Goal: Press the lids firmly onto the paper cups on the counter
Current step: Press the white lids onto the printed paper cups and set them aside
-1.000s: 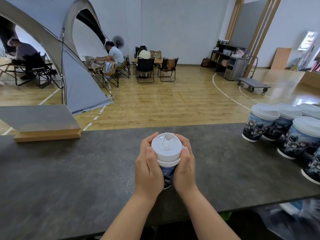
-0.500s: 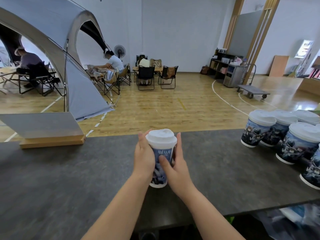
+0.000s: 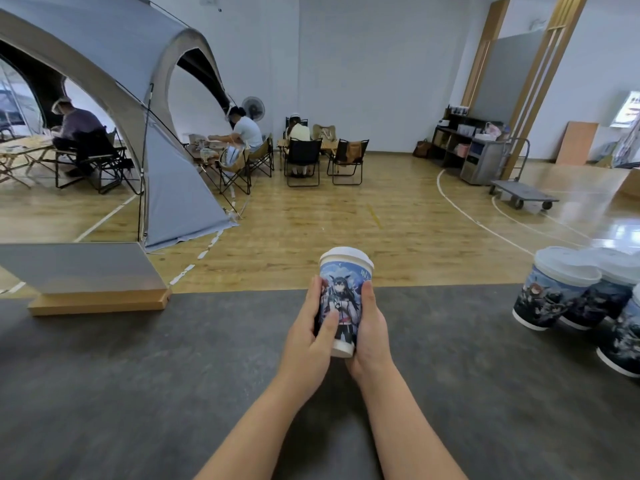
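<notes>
A printed paper cup [image 3: 341, 303] with a white lid [image 3: 347, 257] on top is held above the dark counter [image 3: 138, 375], tilted slightly away from me. My left hand [image 3: 308, 337] grips its left side, thumb across the print. My right hand [image 3: 372, 330] wraps the right side and the base. At the right edge of the counter stand several more lidded cups [image 3: 554, 292] of the same print, close together.
A grey sign on a wooden base [image 3: 93, 278] stands at the counter's far left. Beyond the counter lies a wooden hall floor with a grey tent [image 3: 166, 140], folding chairs, seated people, shelves and a flat trolley [image 3: 523, 195].
Both hands slid from the lid down to the cup's body and lifted the cup off the counter, tilting its top away. The camera view rose.
</notes>
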A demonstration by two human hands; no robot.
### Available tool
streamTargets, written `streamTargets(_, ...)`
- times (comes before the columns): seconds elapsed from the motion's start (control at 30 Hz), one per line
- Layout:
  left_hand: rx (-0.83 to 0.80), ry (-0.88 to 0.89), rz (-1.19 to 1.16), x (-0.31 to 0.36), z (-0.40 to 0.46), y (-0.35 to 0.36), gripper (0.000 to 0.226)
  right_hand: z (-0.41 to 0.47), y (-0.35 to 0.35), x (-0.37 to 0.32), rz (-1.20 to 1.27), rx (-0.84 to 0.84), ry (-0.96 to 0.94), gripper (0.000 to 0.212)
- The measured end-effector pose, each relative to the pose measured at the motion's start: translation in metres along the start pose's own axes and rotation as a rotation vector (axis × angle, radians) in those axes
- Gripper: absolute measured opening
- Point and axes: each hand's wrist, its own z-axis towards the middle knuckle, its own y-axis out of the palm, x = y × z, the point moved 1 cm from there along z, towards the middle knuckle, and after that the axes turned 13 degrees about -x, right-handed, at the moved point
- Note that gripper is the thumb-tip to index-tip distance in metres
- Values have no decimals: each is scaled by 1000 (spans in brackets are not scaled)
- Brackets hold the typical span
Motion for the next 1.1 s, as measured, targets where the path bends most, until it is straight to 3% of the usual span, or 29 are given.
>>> streamTargets(0.1,-11,20,58,-1,-6,1,81,2,-5,5,21,-54,9,70)
streamTargets(0.2,21,50,137,2,-7,4,90,5,-8,10,85,-93,35,73)
streamTargets(0.3,151,107,210,2,-8,5,86,6,-11,11,190,-148,105,64)
streamTargets(0.43,301,197,220,-2,-9,-1,68,5,-8,7,261,-203,36,52)
streamTargets(0.57,337,189,236,-5,-7,-5,59,5,-11,9,49,-162,-29,47)
streamTargets(0.7,300,114,156,-2,-5,-7,70,4,-16,13,-202,-78,-139,52)
streamTargets(0.87,276,37,-89,2,-2,-7,59,5,-17,9,-118,-66,-130,54)
streamTargets(1.1,283,-22,-342,-4,5,-14,54,0,-5,13,-216,-104,-128,48)
